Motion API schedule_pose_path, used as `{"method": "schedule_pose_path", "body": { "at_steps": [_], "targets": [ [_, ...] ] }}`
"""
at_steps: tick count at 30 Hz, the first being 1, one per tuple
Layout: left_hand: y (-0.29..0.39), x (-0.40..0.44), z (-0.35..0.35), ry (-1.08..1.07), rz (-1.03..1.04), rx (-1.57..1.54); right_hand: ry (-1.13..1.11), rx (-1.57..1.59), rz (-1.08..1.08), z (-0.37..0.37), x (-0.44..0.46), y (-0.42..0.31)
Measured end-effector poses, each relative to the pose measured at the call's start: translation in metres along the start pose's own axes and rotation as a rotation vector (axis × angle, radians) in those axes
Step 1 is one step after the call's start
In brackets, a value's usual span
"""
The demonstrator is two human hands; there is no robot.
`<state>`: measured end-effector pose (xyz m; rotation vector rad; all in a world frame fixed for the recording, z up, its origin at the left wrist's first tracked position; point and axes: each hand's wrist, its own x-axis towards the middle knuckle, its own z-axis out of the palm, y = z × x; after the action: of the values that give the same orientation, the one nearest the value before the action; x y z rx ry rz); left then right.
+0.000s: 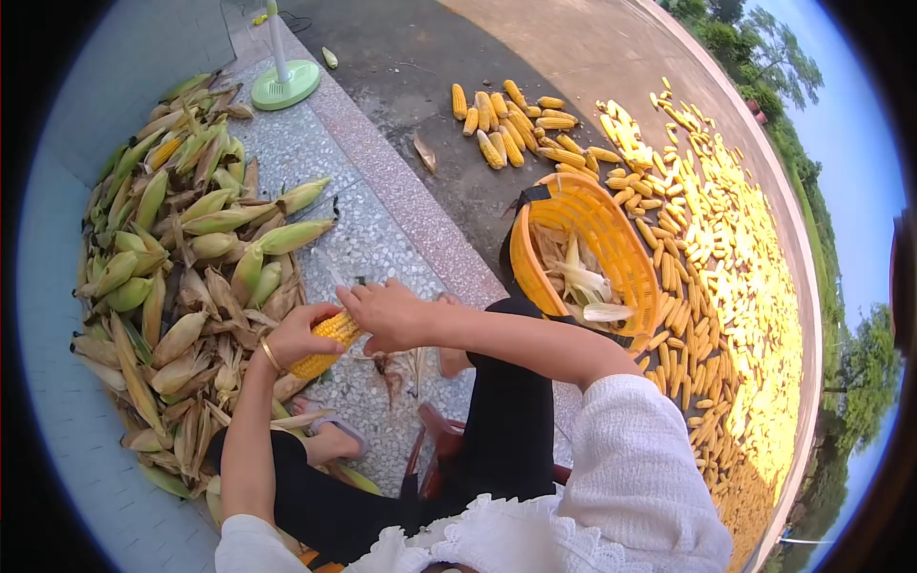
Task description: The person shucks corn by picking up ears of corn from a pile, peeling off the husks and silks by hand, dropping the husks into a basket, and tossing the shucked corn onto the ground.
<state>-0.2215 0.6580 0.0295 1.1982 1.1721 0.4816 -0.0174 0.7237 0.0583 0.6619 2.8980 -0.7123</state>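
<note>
A bare yellow corn cob (321, 350) is between my two hands, above the speckled stone floor (392, 244). My left hand (298, 339) is wrapped round the cob's lower part. The fingers of my right hand (387, 315) are bent at its upper tip, and what they pinch there is too small to make out. To the left lies a big heap of unhusked corn (191, 286), with green and dry brown husks. An orange basket (597, 205) holding loose husks stands to the right of my hands.
Husked cobs (506, 119) lie on the dark ground beyond the ledge, and a wide spread of them (745, 286) covers the right side. A green round stand base (287, 86) is at the top. My legs and sandalled foot (334, 439) are below my hands.
</note>
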Motion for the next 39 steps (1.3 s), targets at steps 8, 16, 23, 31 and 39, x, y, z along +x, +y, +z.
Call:
{"method": "schedule_pose_path", "body": {
  "at_steps": [8, 16, 23, 31, 39],
  "targets": [
    [-0.021, 0.024, -0.017, 0.389, 0.026, -0.226, -0.223, 0.519, 0.64, -0.026, -0.055, 0.137],
    [-0.042, -0.035, -0.065, 0.641, -0.031, -0.124, 1.228, 0.954, 1.178, -0.193, -0.31, 0.429],
    [-0.031, -0.063, -0.076, 0.92, 0.037, -0.23, 0.507, 0.81, 0.964, -0.107, -0.098, 0.325],
    [-0.042, -0.109, -0.097, 1.332, 0.328, -0.787, -0.054, 0.593, 0.48, 0.116, 0.234, 0.129],
    [-0.056, -0.137, -0.105, 1.395, 0.42, -1.046, 0.193, 0.174, -0.16, 0.198, 0.391, -0.004]
  ]
}}
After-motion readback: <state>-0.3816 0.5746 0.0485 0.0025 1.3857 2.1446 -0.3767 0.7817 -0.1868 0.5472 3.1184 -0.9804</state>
